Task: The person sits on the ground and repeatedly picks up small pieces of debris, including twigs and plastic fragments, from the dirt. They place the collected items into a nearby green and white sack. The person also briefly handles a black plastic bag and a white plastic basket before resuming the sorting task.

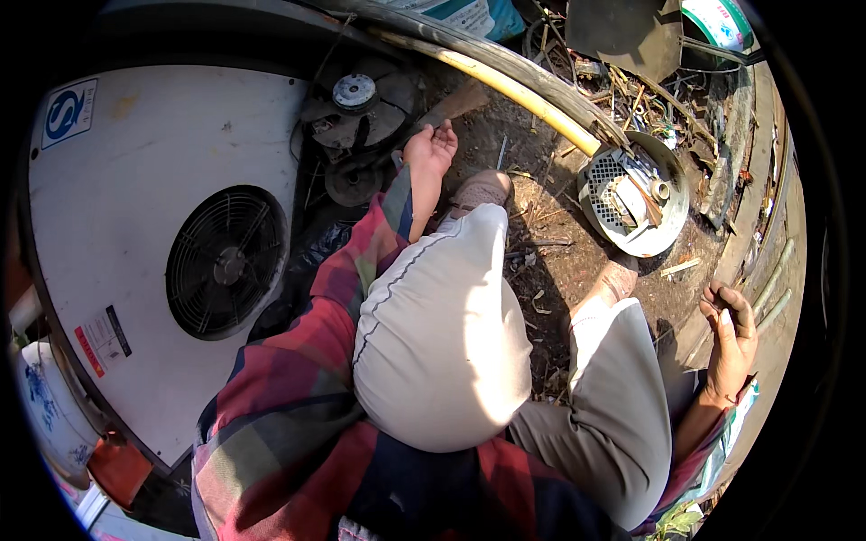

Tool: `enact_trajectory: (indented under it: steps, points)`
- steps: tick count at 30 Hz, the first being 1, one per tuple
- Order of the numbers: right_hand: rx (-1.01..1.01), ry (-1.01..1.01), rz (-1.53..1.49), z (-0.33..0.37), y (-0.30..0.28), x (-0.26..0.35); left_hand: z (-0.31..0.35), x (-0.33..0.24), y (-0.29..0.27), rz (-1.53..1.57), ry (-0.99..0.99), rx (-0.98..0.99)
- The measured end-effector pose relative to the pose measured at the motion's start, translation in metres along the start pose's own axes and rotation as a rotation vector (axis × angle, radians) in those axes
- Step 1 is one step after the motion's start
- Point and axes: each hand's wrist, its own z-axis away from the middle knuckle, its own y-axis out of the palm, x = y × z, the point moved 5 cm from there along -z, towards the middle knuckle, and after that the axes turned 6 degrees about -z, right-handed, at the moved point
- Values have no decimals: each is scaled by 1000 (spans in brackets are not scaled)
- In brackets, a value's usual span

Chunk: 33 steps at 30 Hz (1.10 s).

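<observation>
My left hand [431,150] is over the ground in front of the white metal-cased unit, palm turned up, fingers loosely bent and apart, holding nothing I can see. Just beyond its fingertips lies a brown, flat, tapering piece [462,101]; its kind is unclear. Beside that hand sits a dark, greasy mechanical part [356,135] with a round silver cap [354,92]. Out to the right, beyond my knee, my right hand [732,341] is raised with half-curled fingers and thumb apart; nothing shows in it. Closest to it is a weathered plank [767,261].
A round white tub [672,236] holds a perforated basket and assorted scraps. A yellow pole [505,83] and grey log [541,77] cross the far side. The white unit [135,180] with a round fan grille [227,262] stands left. Twigs and debris litter the soil.
</observation>
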Motion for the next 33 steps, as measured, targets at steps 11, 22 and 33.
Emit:
enact_trajectory:
  steps: [11,22,33]
  points:
    - [42,63,-2,-9,9,-8,12,6,3,18,-56,85]
    - [75,45,28,-6,27,-2,37,-27,-16,-96,-87,142]
    - [109,17,-9,-6,46,10,124,18,33,-2524,1782,690]
